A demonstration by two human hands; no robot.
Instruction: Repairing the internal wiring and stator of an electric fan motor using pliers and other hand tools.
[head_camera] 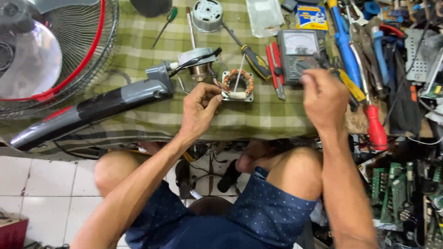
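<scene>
While my left hand (199, 107) pinches the wires at the edge of the copper motor coil (237, 85), which lies on the checked cloth (258, 117) beside the grey fan neck (115, 99), my right hand (324, 97) is curled at the dial of the grey meter (300, 53); I cannot tell what its blurred fingers hold.
</scene>
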